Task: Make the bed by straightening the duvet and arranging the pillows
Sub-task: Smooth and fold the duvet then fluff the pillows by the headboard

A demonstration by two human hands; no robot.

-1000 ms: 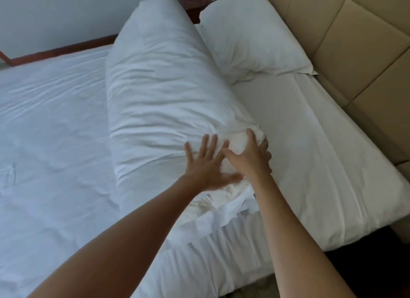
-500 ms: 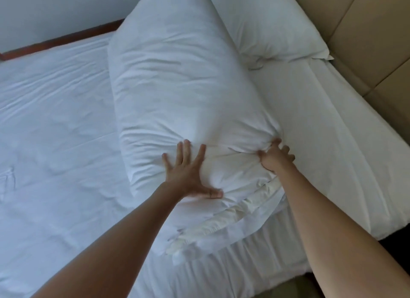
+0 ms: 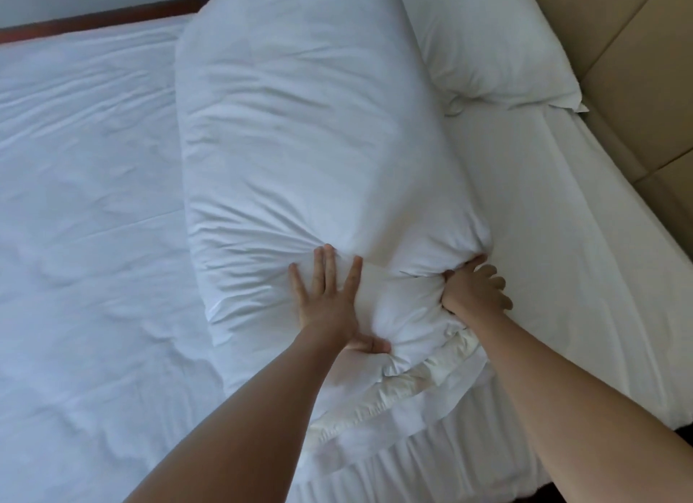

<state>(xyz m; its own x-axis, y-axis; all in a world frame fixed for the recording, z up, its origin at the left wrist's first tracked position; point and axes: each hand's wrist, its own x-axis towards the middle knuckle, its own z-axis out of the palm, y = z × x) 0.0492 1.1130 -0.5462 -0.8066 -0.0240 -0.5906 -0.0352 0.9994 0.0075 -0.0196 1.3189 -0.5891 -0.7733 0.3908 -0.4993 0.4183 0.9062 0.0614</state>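
Right hand (image 3: 474,290): fingers curled, clamped on a bunched fold at the near corner of the thick white rolled-up duvet (image 3: 311,165). I read this as the anchor for pulling that edge out. Left hand (image 3: 330,304): open, palm flat, fingers spread, pressing the roll's near end, gripping nothing, probably steadying the bulk. The duvet lies as a fat bundle across the bed, running away from me, its creamy inner layers spilling over the near mattress edge. To its right, bare white fitted sheet (image 3: 562,259); beyond that, one plump white pillow (image 3: 487,41) against the tan padded headboard (image 3: 637,52). To its left, flat white bedding, though I can't tell which layer. Duvet not yet spread.
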